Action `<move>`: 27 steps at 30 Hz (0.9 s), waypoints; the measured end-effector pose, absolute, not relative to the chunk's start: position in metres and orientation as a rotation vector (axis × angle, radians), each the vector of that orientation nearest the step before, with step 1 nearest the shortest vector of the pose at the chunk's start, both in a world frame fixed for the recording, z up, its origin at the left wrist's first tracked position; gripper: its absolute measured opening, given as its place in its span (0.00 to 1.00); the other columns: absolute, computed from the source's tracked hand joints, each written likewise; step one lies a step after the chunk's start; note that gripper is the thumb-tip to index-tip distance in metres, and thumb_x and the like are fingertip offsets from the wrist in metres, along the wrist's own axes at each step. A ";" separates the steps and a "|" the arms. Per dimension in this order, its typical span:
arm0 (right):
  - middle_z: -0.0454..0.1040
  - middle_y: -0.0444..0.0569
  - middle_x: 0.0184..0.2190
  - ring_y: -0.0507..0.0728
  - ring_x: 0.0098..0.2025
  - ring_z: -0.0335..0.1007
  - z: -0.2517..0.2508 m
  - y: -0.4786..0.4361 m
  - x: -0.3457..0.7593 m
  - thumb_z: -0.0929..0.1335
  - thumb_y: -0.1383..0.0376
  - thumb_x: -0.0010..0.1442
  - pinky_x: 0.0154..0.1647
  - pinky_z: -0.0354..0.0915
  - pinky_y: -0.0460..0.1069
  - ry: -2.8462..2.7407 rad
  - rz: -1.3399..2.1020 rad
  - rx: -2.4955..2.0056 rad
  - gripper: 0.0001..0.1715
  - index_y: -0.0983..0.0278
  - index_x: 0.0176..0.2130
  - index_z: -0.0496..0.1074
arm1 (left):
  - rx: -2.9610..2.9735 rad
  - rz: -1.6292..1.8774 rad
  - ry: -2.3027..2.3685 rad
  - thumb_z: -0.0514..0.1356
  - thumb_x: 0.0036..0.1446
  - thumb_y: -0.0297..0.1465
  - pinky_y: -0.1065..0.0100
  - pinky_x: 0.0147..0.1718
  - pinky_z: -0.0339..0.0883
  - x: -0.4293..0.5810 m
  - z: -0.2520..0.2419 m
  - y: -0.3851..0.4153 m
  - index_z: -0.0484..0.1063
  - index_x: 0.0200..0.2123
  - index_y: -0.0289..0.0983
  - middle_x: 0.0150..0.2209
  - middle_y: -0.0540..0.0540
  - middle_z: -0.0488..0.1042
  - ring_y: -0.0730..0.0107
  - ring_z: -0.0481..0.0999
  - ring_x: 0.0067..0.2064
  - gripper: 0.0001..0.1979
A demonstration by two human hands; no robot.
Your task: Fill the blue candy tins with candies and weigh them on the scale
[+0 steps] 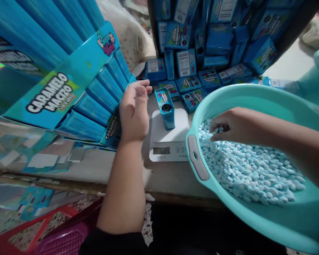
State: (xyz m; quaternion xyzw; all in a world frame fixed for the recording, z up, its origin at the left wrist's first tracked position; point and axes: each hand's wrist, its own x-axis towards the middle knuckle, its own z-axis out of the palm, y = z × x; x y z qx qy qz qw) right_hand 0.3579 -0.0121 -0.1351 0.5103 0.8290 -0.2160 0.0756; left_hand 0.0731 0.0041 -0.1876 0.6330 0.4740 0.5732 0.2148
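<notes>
A small blue candy box (166,108) stands upright on a white digital scale (169,141) whose display shows digits. My left hand (134,108) hovers just left of the box, fingers loosely curled, holding nothing that I can see. My right hand (224,125) reaches into a large turquoise basin (202,106) and pinches pale blue candies (250,170) between its fingertips. The basin holds a heap of these candies.
Large blue "Caramelo Macizo" display cartons (58,88) are stacked at the left. Many small blue boxes (202,46) are piled behind the scale. Flattened cartons (29,156) lie at the table's front left. Red and pink baskets (42,233) sit below the table edge.
</notes>
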 end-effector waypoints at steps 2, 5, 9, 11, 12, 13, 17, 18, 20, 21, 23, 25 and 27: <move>0.79 0.45 0.31 0.55 0.30 0.70 -0.139 -0.011 0.360 0.73 0.57 0.56 0.31 0.61 0.51 2.483 -0.657 1.533 0.09 0.56 0.37 0.81 | 1.795 1.369 1.241 0.53 0.60 0.61 0.47 0.61 0.67 0.071 -0.185 0.002 0.65 0.61 0.46 0.59 0.41 0.72 0.49 0.71 0.62 0.35; 0.80 0.47 0.35 0.56 0.33 0.72 -0.144 -0.010 0.360 0.73 0.56 0.56 0.33 0.62 0.51 2.491 -0.666 1.563 0.13 0.58 0.41 0.80 | 1.897 1.005 1.225 0.70 0.44 0.58 0.41 0.62 0.64 0.073 -0.185 0.002 0.60 0.65 0.45 0.64 0.37 0.67 0.40 0.67 0.65 0.49; 0.80 0.52 0.39 0.58 0.36 0.74 -0.145 -0.010 0.353 0.67 0.57 0.62 0.36 0.65 0.51 2.521 -0.746 1.812 0.15 0.63 0.44 0.77 | 2.002 1.102 1.396 0.76 0.34 0.53 0.40 0.63 0.62 0.087 -0.189 0.004 0.65 0.60 0.40 0.60 0.35 0.71 0.35 0.67 0.64 0.51; 0.80 0.58 0.43 0.59 0.39 0.75 -0.141 -0.011 0.347 0.63 0.56 0.67 0.38 0.68 0.52 2.412 -1.230 1.985 0.19 0.66 0.45 0.74 | 2.061 1.315 1.474 0.75 0.37 0.53 0.39 0.67 0.56 0.096 -0.188 0.002 0.62 0.64 0.41 0.63 0.35 0.66 0.34 0.60 0.68 0.53; 0.79 0.61 0.47 0.59 0.41 0.76 -0.138 -0.012 0.343 0.60 0.54 0.69 0.41 0.70 0.52 2.289 -1.587 2.014 0.22 0.68 0.47 0.72 | 2.101 1.412 1.474 0.74 0.40 0.53 0.39 0.70 0.50 0.099 -0.186 -0.001 0.59 0.66 0.43 0.66 0.37 0.63 0.34 0.55 0.71 0.53; 0.77 0.64 0.51 0.59 0.44 0.77 -0.135 -0.013 0.340 0.57 0.52 0.70 0.43 0.72 0.52 2.130 -1.940 1.988 0.25 0.69 0.49 0.69 | 2.150 1.472 1.446 0.73 0.44 0.52 0.39 0.72 0.43 0.103 -0.183 -0.004 0.59 0.67 0.46 0.67 0.39 0.61 0.36 0.50 0.73 0.50; 0.74 0.64 0.55 0.60 0.51 0.75 -0.123 -0.022 0.332 0.49 0.48 0.72 0.53 0.72 0.55 1.724 -2.642 1.657 0.31 0.68 0.54 0.62 | 2.413 1.403 1.220 0.69 0.55 0.44 0.36 0.72 0.31 0.115 -0.168 -0.018 0.73 0.54 0.54 0.62 0.49 0.69 0.41 0.51 0.73 0.23; 0.76 0.62 0.53 0.60 0.51 0.75 -0.122 -0.024 0.332 0.50 0.47 0.72 0.54 0.71 0.56 1.667 -2.745 1.589 0.31 0.66 0.54 0.62 | 2.479 1.374 1.169 0.69 0.55 0.42 0.34 0.72 0.30 0.118 -0.165 -0.020 0.76 0.49 0.55 0.59 0.50 0.71 0.42 0.55 0.71 0.18; 0.79 0.55 0.47 0.60 0.50 0.75 -0.120 -0.029 0.332 0.54 0.46 0.71 0.54 0.71 0.58 1.479 -2.958 1.508 0.28 0.63 0.54 0.63 | 2.602 1.343 1.089 0.69 0.56 0.39 0.32 0.71 0.31 0.124 -0.162 -0.021 0.78 0.44 0.55 0.55 0.52 0.74 0.43 0.61 0.68 0.12; 0.80 0.52 0.43 0.59 0.49 0.76 -0.119 -0.030 0.333 0.56 0.46 0.71 0.54 0.71 0.58 1.373 -3.046 1.500 0.26 0.61 0.53 0.63 | 2.652 1.338 1.073 0.69 0.56 0.39 0.32 0.71 0.33 0.126 -0.161 -0.020 0.78 0.43 0.56 0.54 0.53 0.75 0.44 0.63 0.67 0.11; 0.80 0.48 0.39 0.58 0.45 0.76 -0.119 -0.029 0.335 0.58 0.45 0.70 0.55 0.71 0.56 1.275 -3.084 1.492 0.23 0.60 0.49 0.65 | 2.713 1.348 1.100 0.69 0.56 0.39 0.32 0.71 0.35 0.127 -0.163 -0.018 0.78 0.44 0.56 0.54 0.53 0.76 0.46 0.64 0.66 0.11; 0.80 0.49 0.40 0.57 0.42 0.77 -0.119 -0.027 0.336 0.55 0.43 0.70 0.53 0.71 0.56 1.411 -2.946 1.491 0.26 0.60 0.46 0.66 | 2.710 1.379 1.166 0.69 0.56 0.40 0.33 0.72 0.33 0.125 -0.166 -0.014 0.77 0.47 0.56 0.57 0.52 0.74 0.45 0.61 0.68 0.15; 0.80 0.53 0.44 0.59 0.43 0.77 -0.118 -0.023 0.338 0.52 0.41 0.70 0.50 0.72 0.57 1.629 -2.706 1.571 0.32 0.61 0.45 0.67 | 2.658 1.382 1.211 0.70 0.54 0.42 0.34 0.72 0.25 0.121 -0.169 -0.012 0.74 0.52 0.57 0.61 0.50 0.71 0.44 0.57 0.71 0.21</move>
